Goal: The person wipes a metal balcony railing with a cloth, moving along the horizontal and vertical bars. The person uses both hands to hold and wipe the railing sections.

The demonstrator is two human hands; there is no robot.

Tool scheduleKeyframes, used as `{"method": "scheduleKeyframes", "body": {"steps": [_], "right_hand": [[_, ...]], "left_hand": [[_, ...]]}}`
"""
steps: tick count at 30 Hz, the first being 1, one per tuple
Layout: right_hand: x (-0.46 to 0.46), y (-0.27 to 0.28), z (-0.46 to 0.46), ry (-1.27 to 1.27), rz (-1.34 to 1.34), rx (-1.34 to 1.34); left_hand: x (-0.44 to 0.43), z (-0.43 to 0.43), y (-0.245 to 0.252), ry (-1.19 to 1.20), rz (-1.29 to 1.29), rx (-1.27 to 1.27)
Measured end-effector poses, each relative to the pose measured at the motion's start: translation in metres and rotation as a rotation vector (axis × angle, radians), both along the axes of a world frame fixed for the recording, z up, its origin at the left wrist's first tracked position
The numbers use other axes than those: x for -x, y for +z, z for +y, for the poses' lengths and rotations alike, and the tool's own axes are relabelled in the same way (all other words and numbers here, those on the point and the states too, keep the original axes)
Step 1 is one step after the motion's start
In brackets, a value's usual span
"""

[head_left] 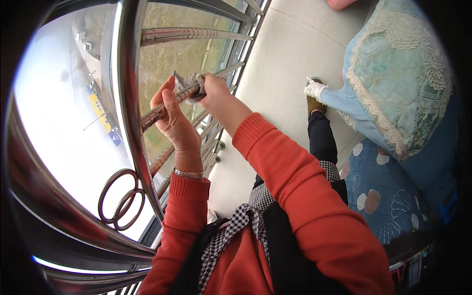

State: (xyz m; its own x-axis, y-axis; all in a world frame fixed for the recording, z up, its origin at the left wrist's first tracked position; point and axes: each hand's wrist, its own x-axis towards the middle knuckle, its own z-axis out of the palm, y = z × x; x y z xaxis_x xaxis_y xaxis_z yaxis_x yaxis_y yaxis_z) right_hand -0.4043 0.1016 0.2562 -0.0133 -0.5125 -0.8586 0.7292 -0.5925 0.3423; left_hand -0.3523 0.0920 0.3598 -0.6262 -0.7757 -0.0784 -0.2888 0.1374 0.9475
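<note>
A grey cloth [192, 83] is wrapped around a shiny metal railing bar [152, 118]. My right hand [217, 90] holds the cloth against the bar, its fingers partly hidden behind the cloth. Nearer the upright post [129, 92], my left hand [177, 123] is around the same bar, thumb in front and fingers behind. Its fingertips are close to a loose end of the cloth. More metal bars [191, 34] run beside this one, in front of a window pane.
Light floor tiles [284, 48] lie beside the railing, with my foot [315, 105] on them. At right are a pale blue lace-trimmed cover [394, 81] and a dark blue patterned quilted cloth [376, 195]. Metal rings [121, 199] adorn the railing at left. A pink object [340, 3] shows at the top.
</note>
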Motion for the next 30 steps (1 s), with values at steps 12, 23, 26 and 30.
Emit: {"method": "scheduleKeyframes", "body": {"steps": [12, 23, 26, 30], "right_hand": [[-0.011, 0.006, 0.022, -0.044, 0.019, 0.240], [-0.011, -0.045, 0.008, -0.103, -0.047, 0.072], [0.007, -0.098, 0.008, 0.059, -0.072, -0.119], [0.007, -0.100, 0.014, 0.144, 0.012, -0.071]], "left_hand": [[0.005, -0.019, -0.022, -0.248, 0.017, 0.082], [0.003, -0.020, -0.037, -0.232, 0.042, 0.093], [0.003, -0.020, -0.040, -0.267, 0.123, 0.060], [0.003, -0.010, -0.045, -0.202, 0.216, -0.064]]}}
